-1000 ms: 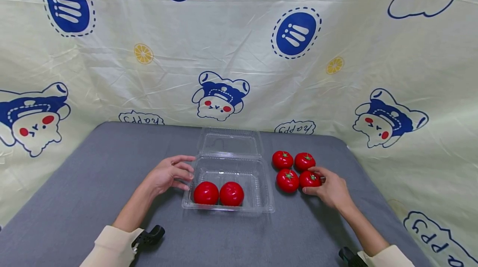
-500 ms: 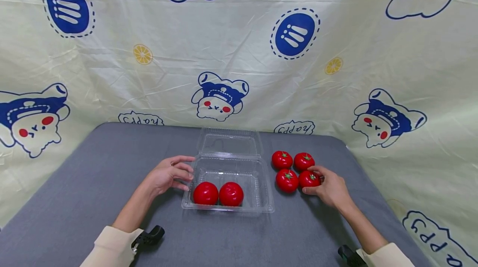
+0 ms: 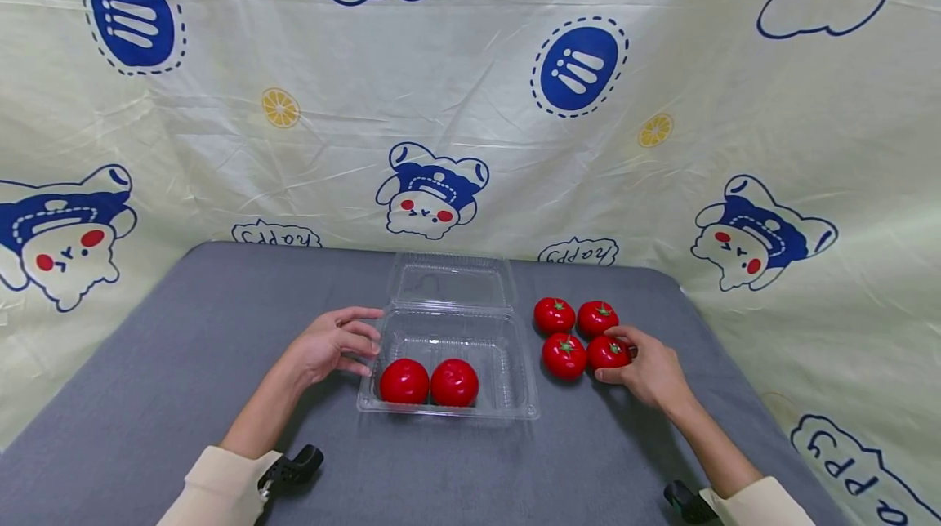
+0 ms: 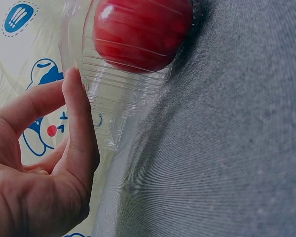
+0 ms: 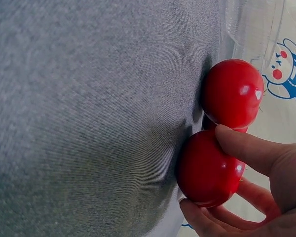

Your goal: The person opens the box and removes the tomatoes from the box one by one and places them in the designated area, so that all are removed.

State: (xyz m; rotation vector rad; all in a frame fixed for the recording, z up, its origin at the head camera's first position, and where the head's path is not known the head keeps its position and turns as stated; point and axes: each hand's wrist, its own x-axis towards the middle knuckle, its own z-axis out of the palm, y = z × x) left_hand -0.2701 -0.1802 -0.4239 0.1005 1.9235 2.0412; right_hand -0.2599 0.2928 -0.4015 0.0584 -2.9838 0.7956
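My right hand (image 3: 647,367) grips the front right tomato (image 5: 209,168) of a cluster, thumb on one side and fingers curled on the other. That tomato still rests on the cloth. Around it sit a front left tomato (image 3: 564,357), a back left tomato (image 3: 555,316) and a back right tomato (image 3: 597,318), green stems up. At the left wall of a clear plastic container (image 3: 507,363), my left hand (image 3: 331,346) holds its fingers loosely bent, fingertips at the rim. Inside, along the front wall, lie two red tomatoes (image 3: 454,383), their stems not visible.
The container's clear lid (image 3: 452,281) lies folded back behind it. A grey cloth (image 3: 456,477) covers the table. Behind and at the sides hangs a pale printed curtain (image 3: 485,85).
The head view has shifted very slightly. Both hands, the tomatoes and the container otherwise hold the same places.
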